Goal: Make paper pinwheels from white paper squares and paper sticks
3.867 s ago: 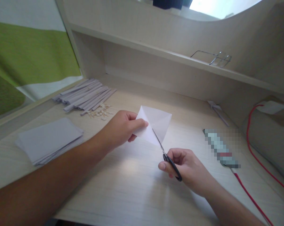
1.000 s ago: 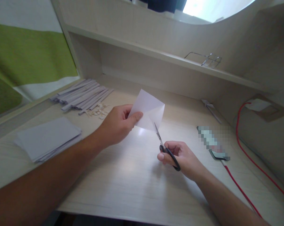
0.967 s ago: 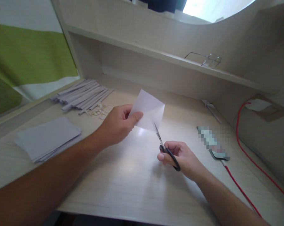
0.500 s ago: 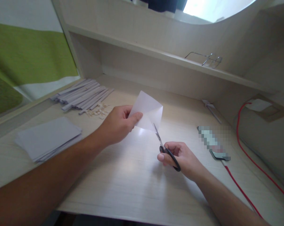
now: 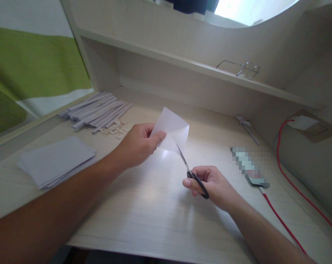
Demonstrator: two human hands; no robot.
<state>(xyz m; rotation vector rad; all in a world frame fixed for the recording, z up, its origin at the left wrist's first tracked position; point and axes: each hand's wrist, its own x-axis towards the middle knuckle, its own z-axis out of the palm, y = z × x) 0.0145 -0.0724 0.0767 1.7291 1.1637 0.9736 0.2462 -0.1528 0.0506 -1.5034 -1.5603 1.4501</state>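
While the left hand [image 5: 137, 145] pinches a white creased sheet of paper [image 5: 172, 130] by its left corner, thumb on top and fingers curled beneath, the sheet hangs in the air above the middle of the desk [image 5: 154, 205], tilted so one corner points up. The right hand [image 5: 210, 183] has its grip closed through the black handles of the scissors [image 5: 193, 176]; the thin blades point up and to the left, and their tips meet the sheet's lower edge, nearly closed as far as can be seen.

Bare desk lies open in front of and below both hands, out to the near edge. To the left, a stack of paper sheets [image 5: 55, 161] sits close to the left edge, well apart from the hands. Farther back, a bundle of folded paper strips [image 5: 95, 110] lies beside small paper scraps [image 5: 115, 129]. On the right, a blurred flat object [image 5: 250, 167] rests on the desk with a red cable [image 5: 281, 223] running past it toward the near right corner. A pair of glasses [image 5: 241, 69] sits on the shelf [image 5: 182, 62] above. No writing or label can be read anywhere.
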